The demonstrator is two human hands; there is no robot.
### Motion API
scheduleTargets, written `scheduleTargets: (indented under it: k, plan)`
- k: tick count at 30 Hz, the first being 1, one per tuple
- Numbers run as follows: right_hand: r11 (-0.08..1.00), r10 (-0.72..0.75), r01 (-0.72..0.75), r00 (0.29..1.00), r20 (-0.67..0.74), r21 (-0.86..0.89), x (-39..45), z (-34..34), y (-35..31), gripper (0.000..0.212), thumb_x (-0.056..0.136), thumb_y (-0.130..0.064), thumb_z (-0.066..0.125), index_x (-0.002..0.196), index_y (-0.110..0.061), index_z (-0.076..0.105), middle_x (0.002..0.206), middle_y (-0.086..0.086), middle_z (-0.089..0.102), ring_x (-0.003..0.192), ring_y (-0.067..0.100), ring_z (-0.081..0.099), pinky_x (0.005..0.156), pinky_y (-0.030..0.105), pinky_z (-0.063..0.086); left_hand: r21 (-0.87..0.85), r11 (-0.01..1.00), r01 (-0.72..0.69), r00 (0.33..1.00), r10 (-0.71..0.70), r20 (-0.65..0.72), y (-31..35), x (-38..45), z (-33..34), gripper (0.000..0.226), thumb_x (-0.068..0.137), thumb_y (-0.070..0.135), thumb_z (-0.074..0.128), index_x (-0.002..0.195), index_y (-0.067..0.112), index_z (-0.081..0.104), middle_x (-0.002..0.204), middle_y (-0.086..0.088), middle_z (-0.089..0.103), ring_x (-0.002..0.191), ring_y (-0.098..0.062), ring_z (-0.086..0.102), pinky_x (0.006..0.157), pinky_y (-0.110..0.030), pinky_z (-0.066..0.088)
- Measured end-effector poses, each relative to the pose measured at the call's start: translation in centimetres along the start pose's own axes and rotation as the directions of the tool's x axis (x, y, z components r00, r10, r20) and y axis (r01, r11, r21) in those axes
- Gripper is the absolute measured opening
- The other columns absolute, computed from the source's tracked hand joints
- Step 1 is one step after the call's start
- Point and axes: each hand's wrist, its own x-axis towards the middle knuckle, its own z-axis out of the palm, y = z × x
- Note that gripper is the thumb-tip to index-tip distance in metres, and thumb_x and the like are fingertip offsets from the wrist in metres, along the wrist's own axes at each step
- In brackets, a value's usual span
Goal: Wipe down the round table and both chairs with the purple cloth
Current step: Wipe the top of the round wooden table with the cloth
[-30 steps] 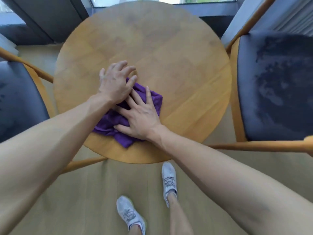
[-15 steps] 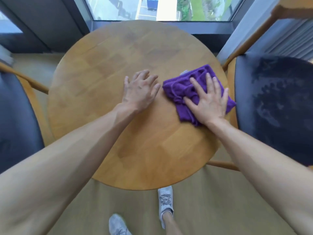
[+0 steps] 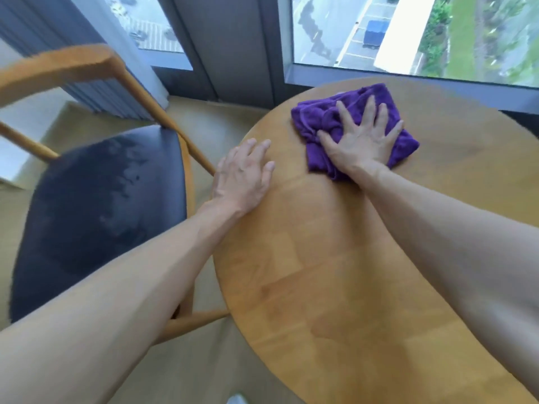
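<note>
- A white shoe (image 3: pixel 236 399) is peeking into view at the very bottom, on the floor just beside the near edge of the table (image 3: pixel 335 287).
- Two bare forearms are reaching out over the round wooden table, the left one crossing its left edge, the right one lying over its right part.
- The left hand (image 3: pixel 242 179) is resting palm down on the table's left edge, near the middle of that side; its fingers (image 3: pixel 259 150) are lying loosely parted and slightly curled, touching the bare wood and gripping nothing.
- A chair (image 3: pixel 96 211) with a dark padded seat and light wooden frame is standing just beside the table on its left; its armrest is running toward the table edge near the left hand, and whether they touch I cannot tell.
- The right hand (image 3: pixel 361 144) is pressing flat on the cloth (image 3: pixel 318 118) at the far part of the table; its fingers (image 3: pixel 370 109) are fanning wide open, thumb stretched to the left, all of them bearing down on the fabric rather than pinching it.
- The purple cloth is lying bunched and folded on the tabletop, its wrinkled end sticking out to the left of the hand, close to the far rim.
- Beyond the table, a window (image 3: pixel 408 33) is showing a street and grass far below.
</note>
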Motion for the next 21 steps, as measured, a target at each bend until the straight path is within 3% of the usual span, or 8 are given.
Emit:
scheduleTargets:
  k: [4,7,9,12,15,18,21]
  plan:
    - [0.981,-0.193,0.193,0.981,0.014,0.009,-3.5,1.2,-7.0,0.076,0.085,-0.078,0.027,0.153,-0.048,0.016,0.167,0.009,0.001,0.153,0.036,-0.001,0.116,0.067,-0.001,-0.129,0.985,0.114,0.993,-0.119,-0.029,-2.1,-1.6,-1.2,0.050,0.104,0.033,0.042,0.150,0.014,0.039,0.149,-0.010,0.045,0.137,-0.031,0.042,0.112,-0.045,0.034]
    - [0.961,-0.276,0.275,0.961,0.022,0.030,-7.1,2.0,-10.1,0.075,0.086,-0.077,0.027,0.154,-0.047,0.017,0.167,0.008,0.000,0.153,0.035,-0.001,0.116,0.067,-0.001,-0.283,0.916,0.284,0.955,-0.298,-0.006,-2.8,-3.0,-1.3,0.041,0.104,0.034,0.041,0.136,0.009,0.049,0.136,-0.016,0.053,0.127,-0.036,0.048,0.106,-0.045,0.038]
    - [0.956,-0.291,0.290,0.956,0.023,0.047,-9.8,2.4,-11.4,0.073,0.087,-0.075,0.025,0.154,-0.047,0.018,0.167,0.008,0.000,0.153,0.034,-0.002,0.116,0.066,-0.001,-0.362,0.834,0.415,0.902,-0.429,0.046,-3.0,-4.0,-1.0,0.040,0.104,0.037,0.040,0.126,0.007,0.054,0.130,-0.018,0.057,0.123,-0.038,0.051,0.104,-0.044,0.041]
    - [0.960,-0.270,0.266,0.963,0.029,0.090,-13.9,2.8,-12.0,0.070,0.088,-0.070,0.022,0.154,-0.047,0.018,0.168,0.006,-0.003,0.154,0.031,-0.003,0.118,0.063,-0.002,-0.510,0.644,0.570,0.797,-0.584,0.153,-2.8,-5.4,-0.3,0.047,0.099,0.043,0.048,0.129,0.007,0.054,0.132,-0.017,0.059,0.124,-0.036,0.052,0.104,-0.040,0.042]
    - [0.961,-0.250,0.236,0.964,0.086,0.143,-16.7,2.3,-11.4,0.069,0.089,-0.068,0.030,0.153,-0.048,0.017,0.168,0.002,-0.005,0.154,0.026,-0.003,0.120,0.059,0.001,-0.662,0.454,0.596,0.747,-0.616,0.251,-2.7,-6.9,0.1,0.056,0.090,0.043,0.063,0.136,0.016,0.047,0.132,-0.010,0.061,0.122,-0.033,0.055,0.105,-0.041,0.045]
    - [0.936,-0.191,0.157,0.978,0.080,0.316,-17.8,0.4,-10.1,0.074,0.086,-0.060,0.052,0.153,-0.044,0.025,0.167,0.001,0.008,0.152,0.023,0.009,0.122,0.049,0.015,-0.645,0.521,0.558,0.774,-0.607,0.179,-3.3,-7.7,-0.1,0.051,0.084,0.034,0.073,0.128,0.021,0.050,0.123,-0.004,0.064,0.116,-0.030,0.059,0.098,-0.035,0.047]
    - [0.837,0.036,-0.081,0.995,0.093,0.541,-17.8,-1.2,-8.6,0.084,0.083,-0.044,0.068,0.155,-0.028,0.027,0.157,0.011,0.029,0.144,0.031,0.027,0.117,0.042,0.027,-0.598,0.621,0.507,0.817,-0.568,0.103,-2.9,-8.1,-0.7,0.041,0.081,0.020,0.073,0.116,0.022,0.052,0.115,-0.003,0.065,0.110,-0.029,0.060,0.087,-0.031,0.044]
